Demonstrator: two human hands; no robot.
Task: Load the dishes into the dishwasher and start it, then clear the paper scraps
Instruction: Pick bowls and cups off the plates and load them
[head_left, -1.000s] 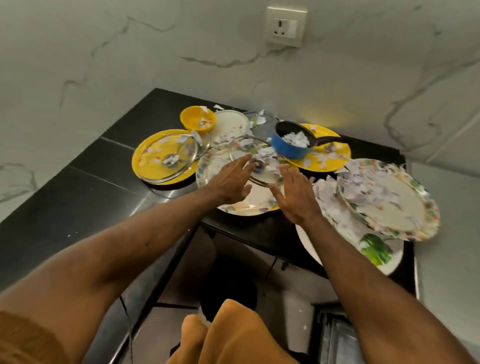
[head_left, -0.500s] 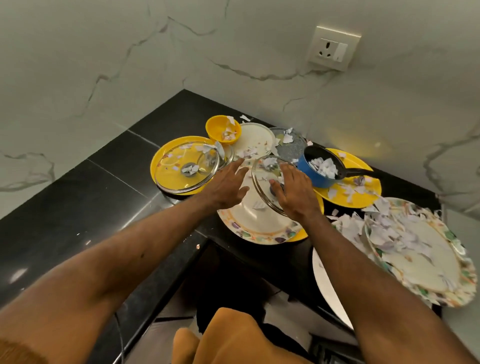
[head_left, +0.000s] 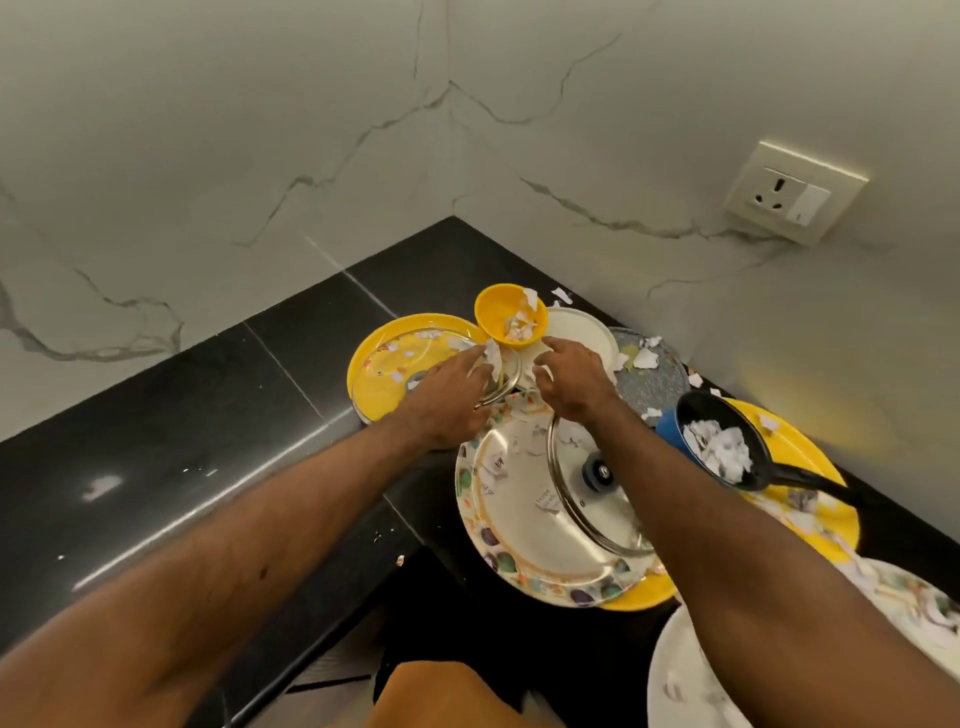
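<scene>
Black counter (head_left: 208, 415), left grip (head_left: 447, 395) pinching scrap (head_left: 492, 357), yellow bowl (head_left: 498, 312) beyond

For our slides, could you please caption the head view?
Left hand pinches a paper scrap beside a yellow bowl; right hand reaches in over scrap-littered dishes.

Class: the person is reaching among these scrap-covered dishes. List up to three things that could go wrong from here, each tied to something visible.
1. The floral plate seems to jut past the counter edge with a glass lid lying on it. The arm of the right hand crosses above and could knock both off.
2. The blue saucepan, heaped with paper scraps, sits close beside that arm; a nudge may scatter them.
</scene>
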